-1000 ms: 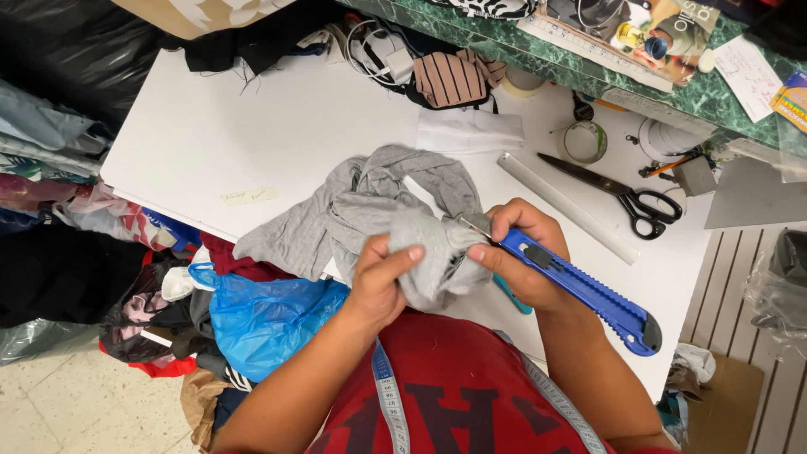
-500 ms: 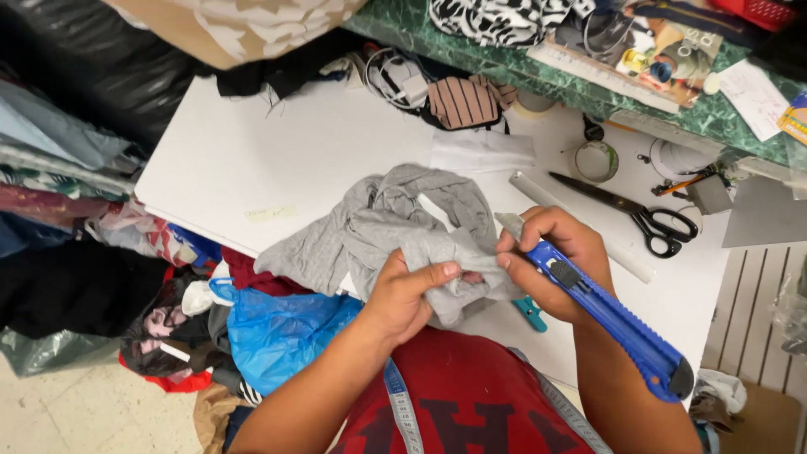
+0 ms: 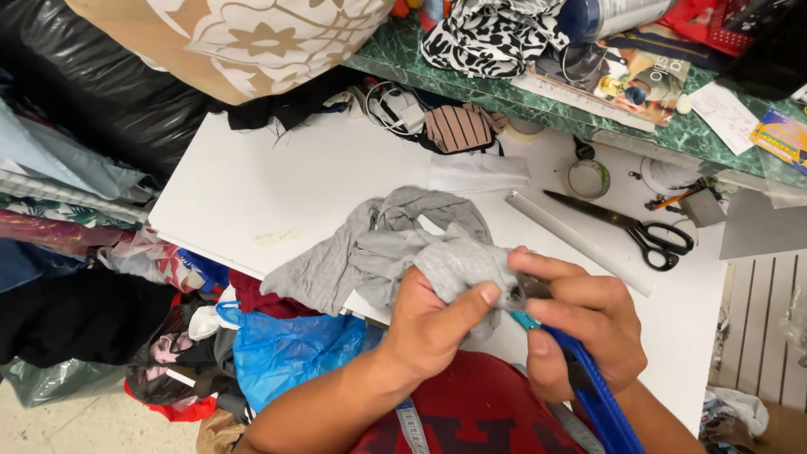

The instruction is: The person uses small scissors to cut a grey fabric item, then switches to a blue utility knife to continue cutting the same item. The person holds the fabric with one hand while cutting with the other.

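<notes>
A crumpled grey garment (image 3: 395, 248) lies at the near edge of the white table (image 3: 311, 176). My left hand (image 3: 433, 324) pinches a fold of it between thumb and fingers. My right hand (image 3: 580, 332) grips a blue utility knife (image 3: 593, 391), its blade end pressed against the pinched fabric right beside my left thumb. The blade tip is hidden by cloth and fingers.
Black-handled scissors (image 3: 635, 227) and a clear ruler (image 3: 576, 244) lie to the right on the table. A tape roll (image 3: 587, 178), a striped pouch (image 3: 458, 128) and a white cloth piece (image 3: 477, 172) sit farther back. A blue bag (image 3: 290, 353) and piled fabrics lie left below the table.
My view has moved closer. My right hand has drawn the knife in towards the pinched fabric, and both hands now meet tightly over the fold.
</notes>
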